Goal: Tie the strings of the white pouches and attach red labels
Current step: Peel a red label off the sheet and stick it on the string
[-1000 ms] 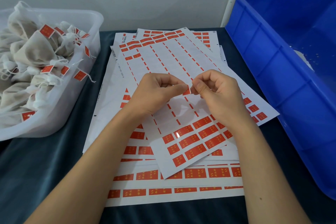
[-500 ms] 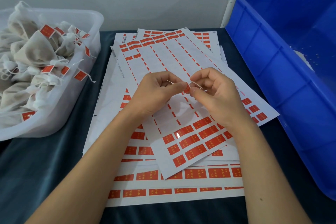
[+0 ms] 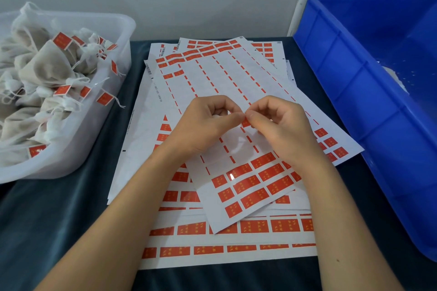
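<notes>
My left hand (image 3: 203, 125) and my right hand (image 3: 283, 130) meet fingertip to fingertip above the sticker sheets. Between them they pinch a small red label (image 3: 246, 122), of which only a sliver shows. The fingers of both hands are curled in. A white pouch or its string cannot be made out in my hands. Under them lies the top sticker sheet (image 3: 248, 182), with most labels peeled off its middle and rows of red labels left at its near end. Finished white pouches (image 3: 45, 71) with red labels fill the tub at the left.
A translucent white tub (image 3: 120, 30) stands at the left on the dark cloth (image 3: 59, 215). A large blue crate (image 3: 369, 106) takes up the right side. More sticker sheets (image 3: 212, 250) are stacked under the top one. A grey wall rises behind.
A thin white string that showed between my fingertips half a second ago is now hidden. My right hand's fingers have closed back onto the label; both hands stay in the same place.
</notes>
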